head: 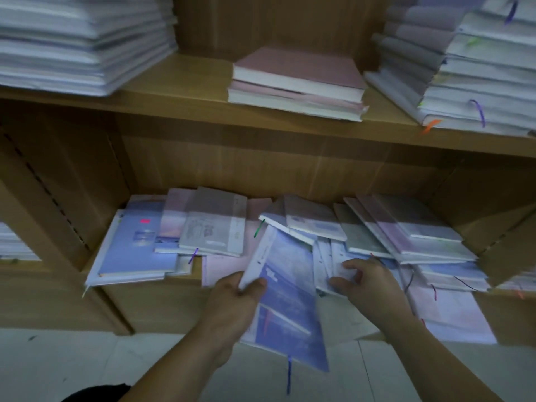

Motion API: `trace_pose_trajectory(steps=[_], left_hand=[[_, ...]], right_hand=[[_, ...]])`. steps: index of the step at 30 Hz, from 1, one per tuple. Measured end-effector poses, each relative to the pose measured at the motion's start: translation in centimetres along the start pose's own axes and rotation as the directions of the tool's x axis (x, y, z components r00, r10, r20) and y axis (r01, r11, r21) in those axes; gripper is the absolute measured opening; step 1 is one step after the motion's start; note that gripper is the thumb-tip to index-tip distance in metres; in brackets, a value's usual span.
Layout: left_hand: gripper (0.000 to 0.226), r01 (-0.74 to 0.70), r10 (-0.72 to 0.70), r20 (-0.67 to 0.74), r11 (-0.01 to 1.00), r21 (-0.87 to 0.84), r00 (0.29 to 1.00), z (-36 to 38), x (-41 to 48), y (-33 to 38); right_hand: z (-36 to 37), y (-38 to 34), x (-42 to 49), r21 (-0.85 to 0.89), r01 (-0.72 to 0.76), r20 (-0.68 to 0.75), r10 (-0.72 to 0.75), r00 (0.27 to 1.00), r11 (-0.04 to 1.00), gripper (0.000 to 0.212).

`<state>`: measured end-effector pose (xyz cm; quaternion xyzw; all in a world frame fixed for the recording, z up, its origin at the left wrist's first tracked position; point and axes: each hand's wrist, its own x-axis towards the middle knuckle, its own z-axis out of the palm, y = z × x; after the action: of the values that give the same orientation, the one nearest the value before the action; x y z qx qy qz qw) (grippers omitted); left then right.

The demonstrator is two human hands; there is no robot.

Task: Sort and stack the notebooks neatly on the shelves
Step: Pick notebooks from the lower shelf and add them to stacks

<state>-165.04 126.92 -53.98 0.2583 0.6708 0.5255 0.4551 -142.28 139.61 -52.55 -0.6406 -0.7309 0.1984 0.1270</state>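
Our left hand grips the blue notebook at its left edge, the thumb curled over the cover. The book sticks out over the front of the lower shelf. Our right hand pinches the thin white notebooks just beside it. On the upper shelf lies a pink stack.

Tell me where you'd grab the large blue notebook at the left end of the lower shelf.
Take its near-left corner. The large blue notebook lies flat, and that corner seems to jut past the front of the lower shelf, so fingers could likely slip under it from the front-left with the thumb on top. Smaller notebooks overlap its right side, so that side is a poor place to grip.
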Motion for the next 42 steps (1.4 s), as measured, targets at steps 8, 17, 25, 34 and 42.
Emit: trace_pose_trajectory(steps=[8, 17, 25, 34, 42], left_hand=[[0.04, -0.063, 0.107, 0.167, 0.966, -0.249, 0.98, -7.3, -4.3, 1.7], [0.081, -0.27, 0.272, 0.23, 0.962, -0.041, 0.934, -8.9, -4.8, 0.7], [0.068, -0.336, 0.337, 0.231, 0.941, -0.048, 0.913, -7.1, -5.1, 2.0], [0.032, -0.283, 0.282, 0.11, 0.959, -0.002, 0.953, -6.7, -5.6, 3.4], [0.047, -0.268, 0.265, 0.134, 0.963, 0.001, 0.955, -6.8, -6.8, 4.7]], right_hand=[[-0.7, -9.9, -6.0, 0.81, -0.24, 0.397, -0.2, 0.895, 0.535, 0.038], [2.2, -11.4, -6.7, 0.865, -0.075, 0.268, -0.33, 0.905, 0.497, 0.049], [2.2, -10.5, -6.3, 0.9, 0.014, 0.202, -0.446, 0.872, 0.435, 0.076], [2.1, -10.2, -6.5, 0.844, 0.006, 0.208, -0.337, 0.918, 0.536, 0.076], [1.1, -10.7, -7.4, 0.795, 0.025, 0.144, -0.228, 0.963, 0.607, 0.069]])
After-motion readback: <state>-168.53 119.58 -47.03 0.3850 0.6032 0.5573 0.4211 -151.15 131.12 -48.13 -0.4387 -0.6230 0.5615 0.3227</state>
